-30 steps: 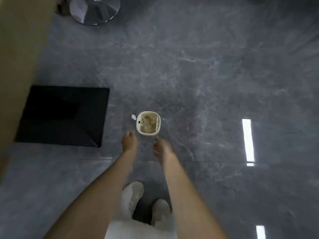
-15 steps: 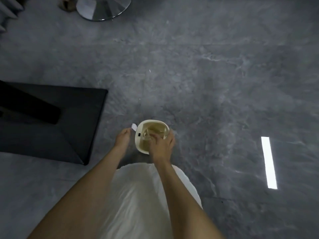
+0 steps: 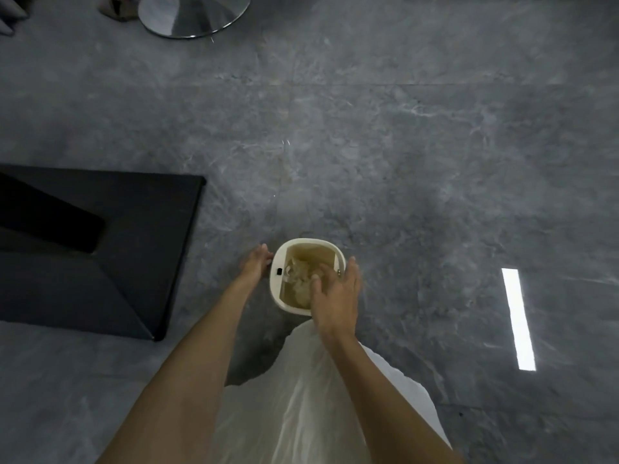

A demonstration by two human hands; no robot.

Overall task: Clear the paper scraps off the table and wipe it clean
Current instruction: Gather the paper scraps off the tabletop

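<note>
Bin (image 3: 275,290): small, white, round-cornered, standing on the floor (image 3: 402,155) directly under the right fingers.

Scraps (image 3: 299,280): crumpled pale paper lying inside the bin, just left of and below the right fingertips.

Right hand (image 3: 335,294): over the bin's near right corner, palm down. Fingers (image 3: 352,270) spread and relaxed, holding nothing; their tips reach over the opening and the right rim.

Left hand (image 3: 255,265): at the bin's left side, fingertips touching the outer rim. Whether they grip it or only rest against it, I cannot tell.

Table base (image 3: 134,249): black, flat, square-edged, on the floor well left of the left fingers.

Chrome base (image 3: 194,15): round, shiny, far beyond both hands' fingertips.

Light strip (image 3: 518,318): bright reflection on the floor, well right of the right fingers.

White garment (image 3: 301,396): on the person, between the forearms, behind both wrists.
</note>
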